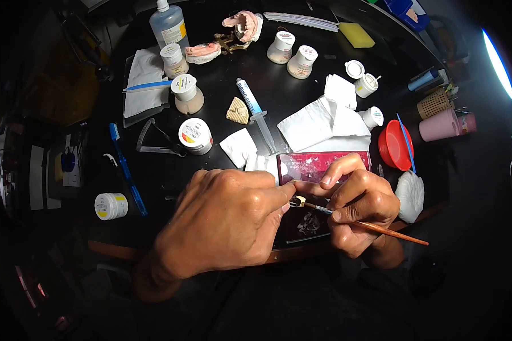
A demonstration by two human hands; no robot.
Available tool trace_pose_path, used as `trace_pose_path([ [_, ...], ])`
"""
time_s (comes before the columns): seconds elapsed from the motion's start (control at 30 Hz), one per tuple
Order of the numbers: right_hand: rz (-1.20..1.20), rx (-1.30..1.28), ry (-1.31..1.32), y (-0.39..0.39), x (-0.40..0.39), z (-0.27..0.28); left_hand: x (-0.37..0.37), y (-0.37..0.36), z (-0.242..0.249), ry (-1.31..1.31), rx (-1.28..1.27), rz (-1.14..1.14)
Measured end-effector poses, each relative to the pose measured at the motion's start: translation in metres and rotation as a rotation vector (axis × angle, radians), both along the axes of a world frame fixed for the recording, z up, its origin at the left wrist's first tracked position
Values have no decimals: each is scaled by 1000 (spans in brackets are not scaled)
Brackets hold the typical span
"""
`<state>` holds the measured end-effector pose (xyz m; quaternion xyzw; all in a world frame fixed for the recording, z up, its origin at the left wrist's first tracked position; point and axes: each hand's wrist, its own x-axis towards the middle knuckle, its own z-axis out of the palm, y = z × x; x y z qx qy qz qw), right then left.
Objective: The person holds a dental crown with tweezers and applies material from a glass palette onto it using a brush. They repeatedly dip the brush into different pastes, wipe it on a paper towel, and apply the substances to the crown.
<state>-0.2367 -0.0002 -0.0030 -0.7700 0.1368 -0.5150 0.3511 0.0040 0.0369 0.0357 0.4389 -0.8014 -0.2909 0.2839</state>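
Note:
My left hand (pixel 222 213) is closed, its thumb and index fingertips pinched at a small cream-and-dark piece that looks like a dental crown (pixel 300 200). Part of that piece is hidden by the fingers. A thin paintbrush (pixel 389 231) with a reddish-brown wooden handle is gripped in my right hand (pixel 361 207), between thumb and fingers. The brush tip meets or nearly meets the crown. One finger of the right hand reaches across to the left fingertips. Just behind both hands lies a dark red mixing palette (pixel 324 162) with white smears on it.
White tissues (pixel 307 125) lie behind the palette, beside a firing paste syringe (pixel 255 111). A red bowl (pixel 391 149) with a blue stick stands at right, near a white lump (pixel 409 197). Several powder jars (pixel 195 133), a blue toothbrush (pixel 129 173) and dental models (pixel 244 26) surround the hands.

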Motion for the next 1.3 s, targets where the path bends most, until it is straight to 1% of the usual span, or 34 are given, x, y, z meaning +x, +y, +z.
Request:
trace_pose_path([
  [0.33,2,10,-1,0,-1,0,0,0,-1,26,-26,2],
  [0.43,-2,-7,-12,-1,0,-2,0,0,4,-32,20,1],
  [0.53,-4,-15,-18,-1,1,-2,1,-1,3,-37,17,-1],
  [0.63,4,-18,-5,-2,2,1,0,0,-2,17,-19,4],
  [1.3,17,0,-5,-1,0,1,0,0,-2,-15,2,-2],
])
